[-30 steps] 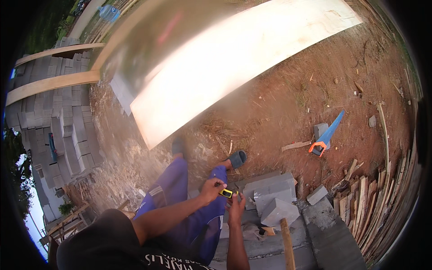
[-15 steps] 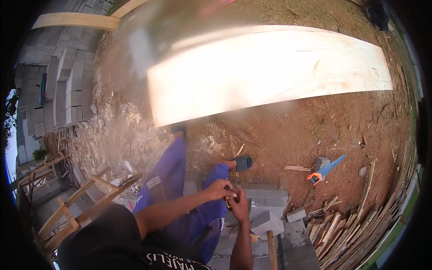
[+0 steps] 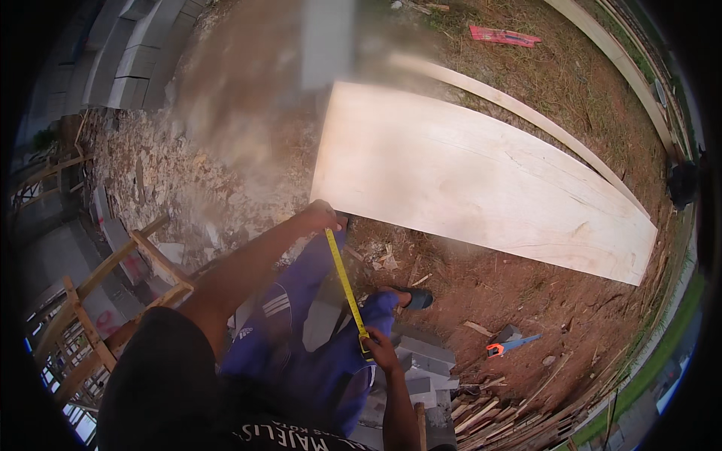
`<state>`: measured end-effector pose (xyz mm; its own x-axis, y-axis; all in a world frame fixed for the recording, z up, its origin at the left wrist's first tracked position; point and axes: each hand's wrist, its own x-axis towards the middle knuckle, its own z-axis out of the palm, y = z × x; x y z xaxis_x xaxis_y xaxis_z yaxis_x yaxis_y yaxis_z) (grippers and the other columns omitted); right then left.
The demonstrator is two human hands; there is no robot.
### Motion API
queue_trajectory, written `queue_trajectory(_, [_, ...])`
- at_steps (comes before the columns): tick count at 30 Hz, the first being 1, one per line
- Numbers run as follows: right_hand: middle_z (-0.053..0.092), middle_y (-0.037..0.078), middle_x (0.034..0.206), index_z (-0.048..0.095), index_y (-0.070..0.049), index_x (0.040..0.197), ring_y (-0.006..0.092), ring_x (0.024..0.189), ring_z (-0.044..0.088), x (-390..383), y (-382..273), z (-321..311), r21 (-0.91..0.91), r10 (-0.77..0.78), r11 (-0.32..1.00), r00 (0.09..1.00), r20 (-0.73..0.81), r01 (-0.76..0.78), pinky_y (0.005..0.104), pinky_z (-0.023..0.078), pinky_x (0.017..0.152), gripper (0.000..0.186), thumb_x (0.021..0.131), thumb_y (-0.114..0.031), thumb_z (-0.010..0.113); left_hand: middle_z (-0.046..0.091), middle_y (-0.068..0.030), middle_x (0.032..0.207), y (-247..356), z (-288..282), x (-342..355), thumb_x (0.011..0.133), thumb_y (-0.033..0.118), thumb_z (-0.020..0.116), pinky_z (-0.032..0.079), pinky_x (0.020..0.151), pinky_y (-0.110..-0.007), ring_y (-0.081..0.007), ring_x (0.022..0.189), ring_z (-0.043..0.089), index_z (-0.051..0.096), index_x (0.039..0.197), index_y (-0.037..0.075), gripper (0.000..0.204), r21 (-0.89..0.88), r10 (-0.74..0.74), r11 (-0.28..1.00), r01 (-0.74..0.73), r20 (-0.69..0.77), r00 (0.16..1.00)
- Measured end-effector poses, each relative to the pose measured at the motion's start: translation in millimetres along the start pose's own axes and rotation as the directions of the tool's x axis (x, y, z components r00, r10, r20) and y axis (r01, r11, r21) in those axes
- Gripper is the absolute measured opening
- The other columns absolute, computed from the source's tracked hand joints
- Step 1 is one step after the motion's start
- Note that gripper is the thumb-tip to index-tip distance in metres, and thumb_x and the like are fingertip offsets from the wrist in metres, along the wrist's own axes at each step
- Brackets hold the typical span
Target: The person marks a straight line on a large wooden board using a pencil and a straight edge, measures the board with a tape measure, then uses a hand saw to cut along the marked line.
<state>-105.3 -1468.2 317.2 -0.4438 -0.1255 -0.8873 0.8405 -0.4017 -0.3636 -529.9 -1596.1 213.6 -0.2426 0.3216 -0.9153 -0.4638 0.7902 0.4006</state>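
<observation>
My left hand (image 3: 323, 215) grips the end of an extended yellow tape blade (image 3: 340, 274) beside the near left corner of a pale plywood sheet (image 3: 481, 180); whether it touches the sheet I cannot tell. My right hand (image 3: 376, 347) is closed on the tape measure (image 3: 366, 349), lower down over my blue-trousered legs (image 3: 271, 316). A narrow pale strip (image 3: 511, 105) lies along the sheet's far side. Part of the upper middle of the view is blurred.
Grey block stacks (image 3: 139, 68) stand upper left, more blocks (image 3: 425, 353) beside my right leg. A wooden frame (image 3: 98, 334) is at left. A blue-bladed saw (image 3: 515, 343) lies on the dirt. Scrap wood (image 3: 481, 413) piles lower right; a red piece (image 3: 504, 35) lies farther off.
My hands have moved apart, drawing out the tape: the left went forward to near the plywood's corner, the right stayed low. My view has swung, bringing the left ground and frame further in.
</observation>
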Motion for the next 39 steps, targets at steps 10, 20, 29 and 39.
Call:
queue_trajectory(10, [0.062, 0.003, 0.075, 0.067, -0.004, 0.104, 0.0122, 0.064, 0.058, 186.7, -169.4, 66.8, 0.006, 0.061, 0.998, 0.96, -0.272, -0.061, 0.0297, 0.049, 0.061, 0.018, 0.097, -0.015, 0.056, 0.06, -0.0218, 0.133, 74.6, -219.4, 48.6, 0.088, 0.04, 0.078, 0.048, 0.104, -0.044, -0.0318, 0.122, 0.06, 0.047, 0.144, -0.004, 0.078, -0.086, 0.311, 0.884, -0.459, -0.624, 0.716])
queue_trajectory(20, [0.062, 0.009, 0.077, 0.063, -0.001, 0.091, 0.0201, 0.059, 0.062, 333.5, -256.3, 145.2, 0.193, 0.097, 0.981, 0.93, -0.353, -0.029, 0.0372, 0.054, 0.057, 0.023, 0.094, -0.023, 0.057, 0.051, -0.0281, 0.145, -121.4, -35.5, -55.2, 0.092, 0.042, 0.071, 0.047, 0.105, -0.044, -0.0385, 0.124, 0.06, 0.035, 0.153, -0.006, 0.085, 0.146, -0.047, 0.982, 0.117, -0.41, 0.911])
queue_trajectory(29, [0.07, 0.023, 0.103, 0.068, 0.004, 0.108, 0.0363, 0.095, 0.066, 391.1, -166.5, 158.9, 0.019, 0.1, 0.994, 0.862, -0.497, -0.104, 0.0451, 0.049, 0.088, 0.037, 0.094, -0.027, 0.053, 0.053, -0.0317, 0.138, -111.9, 14.5, -114.7, 0.093, 0.034, 0.069, 0.044, 0.107, -0.05, -0.0449, 0.127, 0.054, 0.039, 0.148, -0.006, 0.074, 0.11, -0.166, 0.972, 0.207, -0.301, 0.939])
queue_trajectory(39, [0.067, 0.024, 0.117, 0.071, 0.005, 0.103, 0.0391, 0.11, 0.063, 443.9, -142.5, 165.4, 0.004, 0.079, 0.995, 0.774, -0.629, -0.098, 0.0444, 0.048, 0.095, 0.037, 0.092, -0.026, 0.056, 0.045, -0.0356, 0.144, -132.1, 34.7, -115.6, 0.093, 0.035, 0.069, 0.036, 0.113, -0.054, -0.0506, 0.135, 0.044, 0.033, 0.15, -0.007, 0.079, 0.121, -0.078, 0.984, 0.134, -0.381, 0.921])
